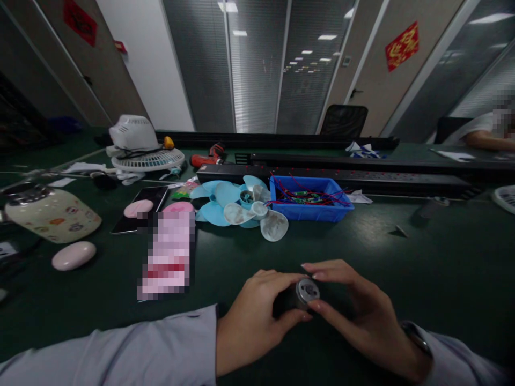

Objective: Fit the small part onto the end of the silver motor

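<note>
A small metal cylinder with a round, slotted end face, like a small electric motor [308,290], is held low over the table in front of me. My left hand [261,311] wraps its thumb and fingers around the body, hiding much of it. From the other side my right hand [358,305] curves about the end, thumb at the lower rim and fingertips at the upper edge. How firmly the right fingers press cannot be made out. Beyond the hands lie blue fan blades [213,209] and a grey fan blade [274,225].
A blue bin [317,213] holds red wires and green boards. Long black housings [382,182] span the back. A metal cylinder [432,207] stands at right. On the left are a white fan [139,134], a red power drill [207,158], a patterned flask [56,212] and a pink oval [74,255].
</note>
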Motion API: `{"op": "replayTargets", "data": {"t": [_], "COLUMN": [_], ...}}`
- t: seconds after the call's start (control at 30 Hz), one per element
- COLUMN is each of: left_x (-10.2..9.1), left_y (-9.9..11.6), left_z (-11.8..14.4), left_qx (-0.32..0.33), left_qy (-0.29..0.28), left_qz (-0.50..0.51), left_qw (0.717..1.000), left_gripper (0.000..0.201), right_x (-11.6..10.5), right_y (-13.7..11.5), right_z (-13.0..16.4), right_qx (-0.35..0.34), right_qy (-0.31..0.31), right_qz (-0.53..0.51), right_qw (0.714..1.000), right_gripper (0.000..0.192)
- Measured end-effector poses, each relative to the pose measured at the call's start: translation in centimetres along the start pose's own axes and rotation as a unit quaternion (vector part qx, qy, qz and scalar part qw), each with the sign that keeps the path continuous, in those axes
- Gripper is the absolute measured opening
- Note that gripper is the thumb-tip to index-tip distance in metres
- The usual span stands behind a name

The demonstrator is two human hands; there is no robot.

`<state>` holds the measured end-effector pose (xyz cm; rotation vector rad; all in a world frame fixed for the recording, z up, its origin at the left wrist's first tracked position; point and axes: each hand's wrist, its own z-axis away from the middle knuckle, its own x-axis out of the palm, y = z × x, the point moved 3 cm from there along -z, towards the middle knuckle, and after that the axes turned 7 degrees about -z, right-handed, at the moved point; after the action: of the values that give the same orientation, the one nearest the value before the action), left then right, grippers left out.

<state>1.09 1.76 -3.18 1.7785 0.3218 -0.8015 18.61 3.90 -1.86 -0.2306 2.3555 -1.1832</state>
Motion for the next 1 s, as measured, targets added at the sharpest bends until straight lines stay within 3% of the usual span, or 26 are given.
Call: {"op": "replayTargets", "data": {"t": [0.1,0.47,0.63,0.77,0.83,0.93,1.0], "left_x": [0.0,0.0,-0.1,0.5,0.6,-1.6,-5.4], "left_y": [0.0,0.0,-0.1,-0.3,0.1,1.3,1.3], "left_z": [0.0,-0.1,-0.3,0.1,0.6,1.0,0.6], "left_qx": [0.007,0.003,0.005,-0.003,0.003,0.01,-0.011], "left_qy": [0.004,0.01,0.009,0.006,0.01,0.015,0.027], "left_qz": [0.003,0.003,-0.009,-0.03,-0.046,-0.089,-0.153], "left_qw": [1.0,1.0,1.0,1.0,0.999,0.996,0.988], "left_gripper": [0.041,0.043,0.032,0.03,0.039,0.062,0.058], "right_x": [0.1,0.0,0.2,0.4,0.5,0.6,0.6], "right_y": [-0.2,0.1,-0.2,0.0,0.1,0.1,0.0], "right_z": [-0.1,-0.1,-0.4,-0.6,-0.7,-0.7,-0.6], "right_qx": [-0.018,-0.017,0.016,0.051,0.06,0.068,0.079], "right_qy": [-0.024,0.022,-0.019,-0.046,-0.048,-0.045,-0.047], "right_qz": [-0.006,-0.033,0.018,0.014,0.002,-0.009,-0.005], "right_qw": [1.0,0.999,1.0,0.998,0.997,0.997,0.996], "right_gripper": [0.036,0.025,0.043,0.042,0.04,0.039,0.038]}}
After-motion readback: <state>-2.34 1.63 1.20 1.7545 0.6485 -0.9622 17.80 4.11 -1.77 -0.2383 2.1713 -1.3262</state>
